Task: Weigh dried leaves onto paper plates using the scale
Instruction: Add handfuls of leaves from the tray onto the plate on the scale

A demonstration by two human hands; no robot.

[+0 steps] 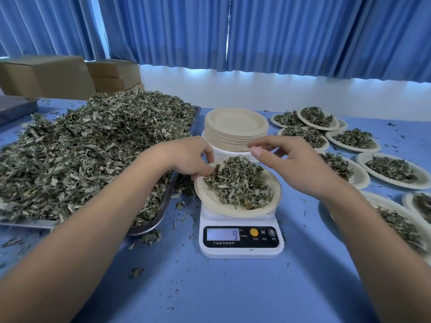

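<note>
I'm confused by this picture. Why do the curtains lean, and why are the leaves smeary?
Head view: the wide-angle lens bends the blue curtains outward; the dried-leaf pile blurs at its left edge; the scale display is sharp.

scale [241,238] display reads 9, button M

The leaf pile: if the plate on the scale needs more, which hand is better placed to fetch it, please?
Probably the left hand: it holds the plate beside the leaf pile; the right hand hovers across the plate, farther from the pile.
</note>
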